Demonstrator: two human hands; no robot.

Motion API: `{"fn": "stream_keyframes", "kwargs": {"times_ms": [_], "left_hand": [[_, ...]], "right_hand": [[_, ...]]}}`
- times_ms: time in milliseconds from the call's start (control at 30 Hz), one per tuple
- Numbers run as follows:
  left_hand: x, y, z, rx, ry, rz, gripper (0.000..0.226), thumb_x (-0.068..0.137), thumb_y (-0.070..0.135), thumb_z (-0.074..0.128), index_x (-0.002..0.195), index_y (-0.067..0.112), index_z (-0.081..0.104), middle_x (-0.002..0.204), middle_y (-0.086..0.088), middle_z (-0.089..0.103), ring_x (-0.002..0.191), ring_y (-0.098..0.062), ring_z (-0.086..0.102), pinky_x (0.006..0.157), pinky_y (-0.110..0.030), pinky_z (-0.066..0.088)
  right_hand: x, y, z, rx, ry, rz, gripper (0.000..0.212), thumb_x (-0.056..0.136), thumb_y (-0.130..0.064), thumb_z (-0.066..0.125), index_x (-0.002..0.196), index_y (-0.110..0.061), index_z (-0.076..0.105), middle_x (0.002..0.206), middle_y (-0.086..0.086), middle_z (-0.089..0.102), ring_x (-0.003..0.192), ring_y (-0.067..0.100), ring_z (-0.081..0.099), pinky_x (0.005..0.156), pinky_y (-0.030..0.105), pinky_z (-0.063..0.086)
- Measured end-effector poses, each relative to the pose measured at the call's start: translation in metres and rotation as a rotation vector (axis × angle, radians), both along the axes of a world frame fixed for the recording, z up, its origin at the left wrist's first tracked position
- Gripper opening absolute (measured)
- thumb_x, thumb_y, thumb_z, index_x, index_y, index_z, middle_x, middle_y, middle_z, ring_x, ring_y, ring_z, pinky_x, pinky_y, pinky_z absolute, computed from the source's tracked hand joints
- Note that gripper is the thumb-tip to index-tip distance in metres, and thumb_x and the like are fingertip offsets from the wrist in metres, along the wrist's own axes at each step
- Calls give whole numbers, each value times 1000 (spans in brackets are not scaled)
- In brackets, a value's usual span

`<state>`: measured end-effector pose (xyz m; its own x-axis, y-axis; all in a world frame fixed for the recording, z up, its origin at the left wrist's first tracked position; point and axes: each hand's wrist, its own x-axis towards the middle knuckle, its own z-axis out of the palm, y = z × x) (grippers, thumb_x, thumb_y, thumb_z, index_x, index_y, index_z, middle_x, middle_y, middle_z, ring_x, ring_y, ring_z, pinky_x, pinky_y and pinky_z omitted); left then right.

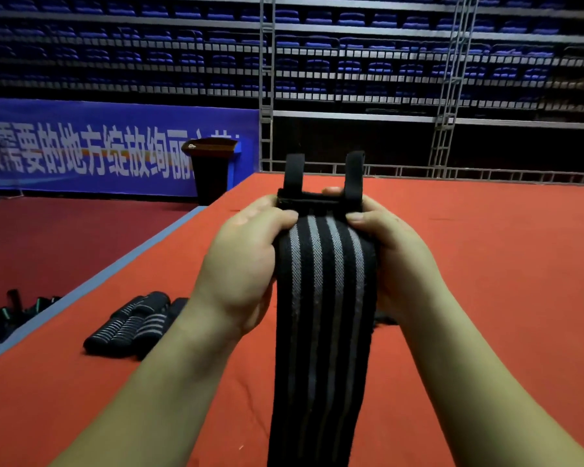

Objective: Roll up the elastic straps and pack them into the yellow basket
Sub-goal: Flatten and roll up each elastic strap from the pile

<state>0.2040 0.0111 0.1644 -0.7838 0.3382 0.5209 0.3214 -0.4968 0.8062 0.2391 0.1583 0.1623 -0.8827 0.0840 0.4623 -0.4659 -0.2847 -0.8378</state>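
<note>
Left hand (246, 264): raised in front of camera, forearm coming up from lower left; thumb (280, 219) pressed on top of strap's left edge, other fingers curled behind it, holding strap.
Right hand (398, 261): mirrored pose, forearm from lower right; thumb on strap's right edge, one fingertip seen behind strap's top end, fingers wrapped round, holding strap.
Elastic strap (321, 332): black w/ grey lengthwise stripes, held between both hands at its top end, rest hung down toward camera & out of frame at bottom.
Strap tabs (354, 173): two black tabs stuck up from held end, upright, apart.
Rolled straps (132, 326): several black/grey rolls lay together on red carpet (486, 264), lower left, well apart from hands.
Lectern (211, 170): dark, stood beyond carpet edge, by blue banner (81, 146).
Yellow basket: not seen in view.
</note>
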Motion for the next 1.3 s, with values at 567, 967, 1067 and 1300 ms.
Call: {"fn": "stream_keyframes", "kwargs": {"times_ms": [567, 967, 1067, 1300], "left_hand": [[-7, -25, -122, 49, -362, -321, 26, 61, 24, 65, 84, 14, 71, 91, -15, 67, 82, -27, 63, 71, -33, 50], [7, -38, -147, -183, -367, -128, 19, 77, 7, 55, 95, 6, 62, 73, 1, 68, 62, -5, 62, 56, -13, 48], [8, -40, -153, -187, -402, -98, 21, 76, 6, 57, 93, 10, 68, 77, -1, 69, 65, -8, 63, 59, -15, 50], [11, -38, -163, -195, -391, -83, 27, 73, -2, 63, 85, 19, 76, 76, -3, 67, 66, -9, 62, 60, -16, 50]], "right_hand": [[-9, -5, -134, -319, -251, 371, 12, 70, -22, 59, 76, -11, 58, 105, 28, 55, 96, 37, 52, 83, 44, 40], [11, -1, -155, 240, -283, 39, 17, 81, -43, 50, 69, -33, 59, 62, 11, 25, 52, 17, 26, 51, 35, 18], [15, 1, -164, 243, -247, 107, 12, 80, -45, 63, 79, -34, 64, 64, 3, 37, 56, 14, 35, 55, 27, 31], [18, 1, -180, 172, -307, 104, 47, 75, -58, 73, 117, -37, 67, 95, 18, 51, 88, 31, 41, 70, 40, 32]]}}
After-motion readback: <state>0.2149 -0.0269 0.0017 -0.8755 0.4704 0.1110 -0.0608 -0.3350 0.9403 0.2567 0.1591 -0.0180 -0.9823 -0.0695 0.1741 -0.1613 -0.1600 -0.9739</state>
